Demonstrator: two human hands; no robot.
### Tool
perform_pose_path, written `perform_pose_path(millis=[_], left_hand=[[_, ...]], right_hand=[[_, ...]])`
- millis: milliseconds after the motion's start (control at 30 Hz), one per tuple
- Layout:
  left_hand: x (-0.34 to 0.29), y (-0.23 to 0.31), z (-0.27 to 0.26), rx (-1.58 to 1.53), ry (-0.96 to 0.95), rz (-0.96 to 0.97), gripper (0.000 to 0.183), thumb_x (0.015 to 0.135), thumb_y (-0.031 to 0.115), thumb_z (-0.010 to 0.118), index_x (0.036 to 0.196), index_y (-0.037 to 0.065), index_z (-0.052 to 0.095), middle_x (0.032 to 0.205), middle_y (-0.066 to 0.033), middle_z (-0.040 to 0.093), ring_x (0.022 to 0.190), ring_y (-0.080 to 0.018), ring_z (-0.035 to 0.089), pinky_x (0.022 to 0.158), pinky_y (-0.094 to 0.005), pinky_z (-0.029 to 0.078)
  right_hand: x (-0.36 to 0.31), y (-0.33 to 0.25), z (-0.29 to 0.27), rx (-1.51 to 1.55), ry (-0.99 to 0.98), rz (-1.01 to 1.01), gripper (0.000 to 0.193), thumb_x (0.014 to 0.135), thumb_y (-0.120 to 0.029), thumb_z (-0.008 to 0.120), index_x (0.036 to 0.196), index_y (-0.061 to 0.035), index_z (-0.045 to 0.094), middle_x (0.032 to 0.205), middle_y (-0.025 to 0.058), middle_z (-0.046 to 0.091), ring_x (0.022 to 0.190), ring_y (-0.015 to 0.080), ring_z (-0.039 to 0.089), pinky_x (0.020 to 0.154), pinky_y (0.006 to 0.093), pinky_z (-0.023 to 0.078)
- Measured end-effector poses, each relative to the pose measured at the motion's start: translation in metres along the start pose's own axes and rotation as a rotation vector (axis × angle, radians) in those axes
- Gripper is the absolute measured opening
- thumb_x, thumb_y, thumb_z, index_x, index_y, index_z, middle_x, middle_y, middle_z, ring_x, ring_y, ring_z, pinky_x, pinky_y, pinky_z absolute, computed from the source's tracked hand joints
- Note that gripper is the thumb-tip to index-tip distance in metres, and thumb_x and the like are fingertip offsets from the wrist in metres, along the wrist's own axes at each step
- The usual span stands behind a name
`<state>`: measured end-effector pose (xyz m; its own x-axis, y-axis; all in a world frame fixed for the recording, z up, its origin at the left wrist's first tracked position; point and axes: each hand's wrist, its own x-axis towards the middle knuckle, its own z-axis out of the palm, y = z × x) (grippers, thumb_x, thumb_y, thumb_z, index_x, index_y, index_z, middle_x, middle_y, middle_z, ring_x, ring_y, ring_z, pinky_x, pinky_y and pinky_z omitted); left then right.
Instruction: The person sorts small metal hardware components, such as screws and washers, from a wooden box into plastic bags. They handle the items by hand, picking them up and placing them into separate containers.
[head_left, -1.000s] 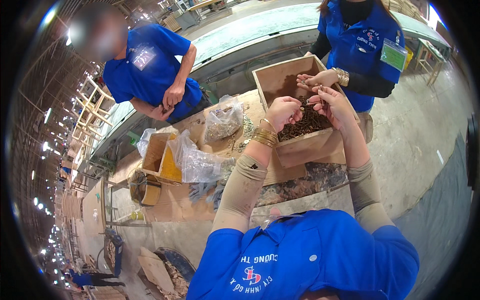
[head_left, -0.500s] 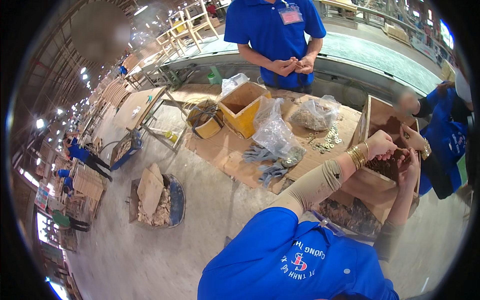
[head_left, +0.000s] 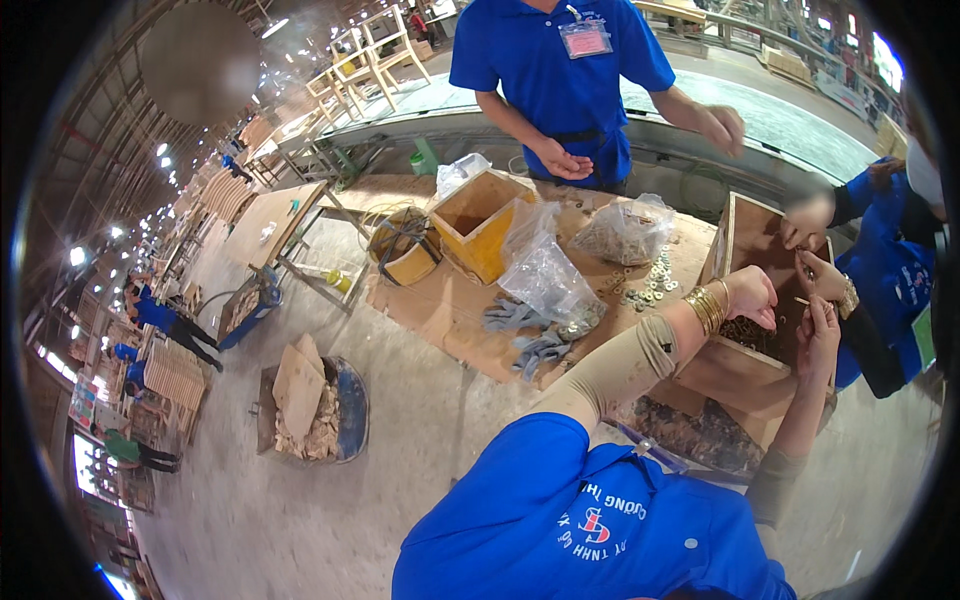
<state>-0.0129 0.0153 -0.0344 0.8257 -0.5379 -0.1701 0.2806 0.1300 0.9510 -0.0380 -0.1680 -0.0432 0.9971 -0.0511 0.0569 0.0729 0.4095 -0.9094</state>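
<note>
The two hands have just parted over the open wooden box [head_left: 752,228] at three o'clock, leaving the right hand [head_left: 821,333] alone pinching the slim fastener [head_left: 801,300], while whether the curled left hand [head_left: 750,297] holds anything I cannot tell.

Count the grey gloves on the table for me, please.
2 in view: the first glove lies beside the clear plastic bag, the second glove below it in the picture. More may be hidden under the bag.
</note>
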Motion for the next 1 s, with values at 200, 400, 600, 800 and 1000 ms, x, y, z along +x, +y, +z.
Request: perform_pose_path(millis=[200, 400, 600, 800, 1000], left_hand=[[-0.005, 0.01, 0.023, -0.077, -0.182, 0.001, 0.026, 0.073, -0.011, 0.045, 0.099, -0.014, 0.04, 0.076, -0.0274, 0.056, 0.069, -0.0347, 0.062, 0.064, -0.0384, 0.055], [-0.01, 0.018, 0.03, -0.064, -0.177, 0.019, 0.015, 0.081, 0.0, 0.045, 0.094, -0.007, 0.043, 0.073, -0.0207, 0.057, 0.063, -0.0263, 0.061, 0.061, -0.0349, 0.055], [-0.002, 0.016, 0.033, -0.105, -0.16, 0.034, 0.015, 0.083, 0.001, 0.044, 0.094, -0.006, 0.052, 0.079, -0.0124, 0.058, 0.066, -0.0189, 0.061, 0.06, -0.0278, 0.053], [-0.001, 0.014, 0.041, -0.124, -0.117, 0.046, 0.012, 0.082, 0.0, 0.047, 0.093, -0.005, 0.048, 0.079, -0.0147, 0.058, 0.069, -0.0213, 0.062, 0.065, -0.0304, 0.054], [-0.007, 0.016, 0.047, -0.071, -0.032, 0.065, 0.011, 0.081, 0.001, 0.049, 0.09, -0.004, 0.048, 0.072, -0.0151, 0.059, 0.061, -0.0215, 0.062, 0.057, -0.0293, 0.054]], right_hand=[[-0.007, -0.004, -0.011, -0.04, 0.032, -0.016, 0.01, 0.084, -0.015, 0.057, 0.09, -0.0083, 0.054, 0.065, -0.0043, 0.05, 0.045, 0.0002, 0.037, 0.038, 0.0141, 0.025], [-0.017, -0.012, 0.008, -0.173, 0.058, -0.077, 0.012, 0.083, -0.015, 0.057, 0.09, -0.0055, 0.056, 0.065, -0.0035, 0.051, 0.045, 0.0005, 0.039, 0.038, 0.0148, 0.027], [-0.021, -0.016, 0.012, -0.197, 0.023, -0.148, 0.01, 0.083, -0.015, 0.057, 0.082, -0.0056, 0.057, 0.062, -0.0035, 0.052, 0.045, -0.0001, 0.039, 0.039, 0.0147, 0.027], [-0.022, -0.02, 0.009, -0.377, 0.011, -0.271, 0.01, 0.083, -0.013, 0.055, 0.078, -0.0036, 0.056, 0.06, -0.003, 0.05, 0.048, 0.0015, 0.041, 0.042, 0.0164, 0.029], [-0.026, -0.031, 0.012, -0.595, 0.039, -0.394, 0.012, 0.081, -0.011, 0.055, 0.075, 0.0, 0.055, 0.059, -0.001, 0.051, 0.053, 0.0045, 0.043, 0.048, 0.0207, 0.033]])
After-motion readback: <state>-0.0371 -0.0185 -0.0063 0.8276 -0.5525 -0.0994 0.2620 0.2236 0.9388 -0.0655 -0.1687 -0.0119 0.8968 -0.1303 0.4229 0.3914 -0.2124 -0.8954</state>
